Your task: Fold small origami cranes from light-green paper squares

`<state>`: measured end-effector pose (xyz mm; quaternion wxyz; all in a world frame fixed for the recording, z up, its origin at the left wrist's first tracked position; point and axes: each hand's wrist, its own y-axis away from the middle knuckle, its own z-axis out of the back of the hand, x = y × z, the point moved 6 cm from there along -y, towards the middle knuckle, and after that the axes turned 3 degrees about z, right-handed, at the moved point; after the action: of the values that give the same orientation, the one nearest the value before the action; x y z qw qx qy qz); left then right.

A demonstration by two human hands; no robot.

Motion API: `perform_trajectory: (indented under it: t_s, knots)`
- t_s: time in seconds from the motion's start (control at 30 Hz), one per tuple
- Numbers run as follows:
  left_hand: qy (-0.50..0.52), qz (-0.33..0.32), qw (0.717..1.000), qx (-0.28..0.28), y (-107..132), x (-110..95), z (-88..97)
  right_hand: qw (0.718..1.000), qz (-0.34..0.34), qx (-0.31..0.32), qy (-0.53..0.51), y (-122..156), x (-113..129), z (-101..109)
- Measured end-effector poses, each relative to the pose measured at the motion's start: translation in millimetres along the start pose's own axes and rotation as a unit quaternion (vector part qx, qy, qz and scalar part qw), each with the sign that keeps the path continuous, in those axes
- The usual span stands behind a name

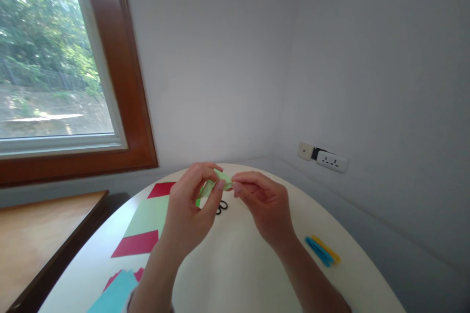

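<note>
A piece of folded light green paper (207,189) is held up over the far part of the round white table. My left hand (193,200) grips it between thumb and fingers from the left side. At the paper's right end, the fingertips of my right hand (262,200) are pinched together on its tip. Just below the paper lie black-handled scissors (223,204), their blades hidden behind my left hand. How the paper is folded is partly covered by my fingers.
Red and pale green paper sheets (147,216) lie left on the table (235,264). Nearer me are blue paper (115,293) and pink pieces. Blue strips (318,251) and yellow strips (326,249) lie right. A wooden surface (44,244) stands left, and walls rise behind.
</note>
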<state>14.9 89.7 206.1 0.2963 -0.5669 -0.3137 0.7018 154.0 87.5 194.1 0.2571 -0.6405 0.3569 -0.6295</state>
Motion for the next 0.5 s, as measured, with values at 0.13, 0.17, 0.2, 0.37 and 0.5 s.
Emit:
perform_trajectory:
  t_s: [0.13, 0.17, 0.2, 0.37, 0.5]
  knots:
    - [0.026, 0.039, 0.999, 0.006, 0.5, 2.3, -0.6, 1.000, -0.011, -0.014, -0.013, -0.5, 0.4, 1.8]
    - [0.031, 0.048, 0.998, 0.012, 0.6, 3.1, -1.2, 1.000, -0.010, -0.016, -0.015, -0.4, 0.7, 2.0]
    - [0.035, 0.056, 0.998, 0.019, 0.5, 3.6, -1.9, 1.000, -0.008, -0.016, -0.016, -0.3, 1.0, 2.2]
    - [0.049, 0.067, 0.996, 0.042, -0.6, 4.8, -5.1, 1.000, 0.006, -0.008, -0.012, 0.3, 2.3, 1.7]
    - [0.074, 0.065, 0.994, 0.036, -0.5, 4.8, -6.2, 1.000, 0.007, -0.008, -0.009, 0.8, 3.2, 1.4]
